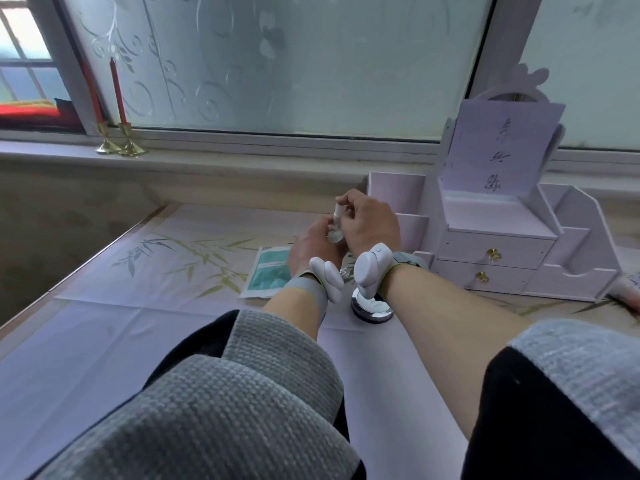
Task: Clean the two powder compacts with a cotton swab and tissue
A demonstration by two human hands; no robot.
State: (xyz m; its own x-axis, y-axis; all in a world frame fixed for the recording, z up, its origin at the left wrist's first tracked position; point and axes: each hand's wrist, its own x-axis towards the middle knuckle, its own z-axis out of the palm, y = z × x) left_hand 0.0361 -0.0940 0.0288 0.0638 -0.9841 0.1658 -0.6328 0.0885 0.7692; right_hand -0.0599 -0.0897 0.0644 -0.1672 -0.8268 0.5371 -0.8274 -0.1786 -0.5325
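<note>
**Swabbing in hand, one compact waiting**

Nearest, on the table (138, 341), silver powder compact (372, 308) lying flat. Farther, left hand (311, 249) curled round a small clear round piece (334, 236); right hand (372, 223) pinching a slender white item (337, 210), probably the swab. Next: light, steady strokes.

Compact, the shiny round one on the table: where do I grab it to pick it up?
The compact lies flat and is low and round, so probably only the rim offers a hold. Pinch its shiny rim across the middle, thumb one side, fingers the other, coming from above and the near side; the right wrist hangs over its far edge.
</note>
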